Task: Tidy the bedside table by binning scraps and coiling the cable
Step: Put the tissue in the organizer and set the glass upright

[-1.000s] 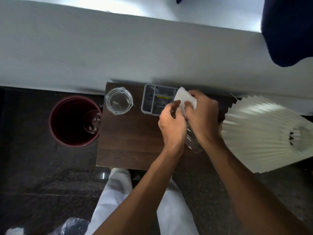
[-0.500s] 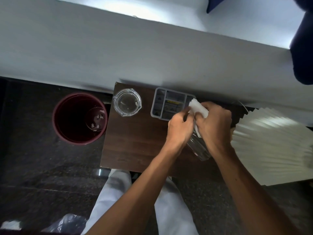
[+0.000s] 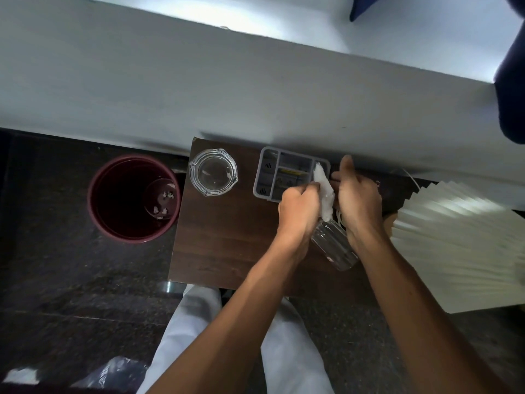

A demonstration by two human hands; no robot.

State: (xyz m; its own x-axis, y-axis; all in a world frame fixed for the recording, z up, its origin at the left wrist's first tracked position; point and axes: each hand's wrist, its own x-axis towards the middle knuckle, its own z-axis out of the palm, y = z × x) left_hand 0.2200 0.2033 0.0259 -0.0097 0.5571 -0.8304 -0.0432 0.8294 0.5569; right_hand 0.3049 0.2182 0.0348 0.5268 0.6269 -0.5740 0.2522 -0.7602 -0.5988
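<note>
My left hand (image 3: 298, 211) and my right hand (image 3: 358, 200) meet over the right half of the dark wooden bedside table (image 3: 227, 240). Between them is a white tissue (image 3: 324, 191), crumpled into a narrow strip. My left hand pinches its left side and my right thumb presses its right side. The strip's lower end reaches the mouth of a clear glass tumbler (image 3: 336, 247) between my wrists. A bit of white cable (image 3: 340, 221) shows under my right hand; the rest is hidden. A maroon bin (image 3: 113, 223) stands on the floor to the left, with small scraps inside.
A glass ashtray (image 3: 213, 172) sits at the table's back left. A grey compartment tray (image 3: 270, 169) lies by the white bed side (image 3: 227, 81). A pleated cream lampshade (image 3: 460, 245) crowds the right edge. My white trousers (image 3: 199, 322) are below, and a plastic bag (image 3: 113, 371) lies on the dark floor.
The tissue has been squeezed from a wider sheet into a narrow strip and has come down to the tumbler's mouth. My hands stay together. The view has shifted slightly.
</note>
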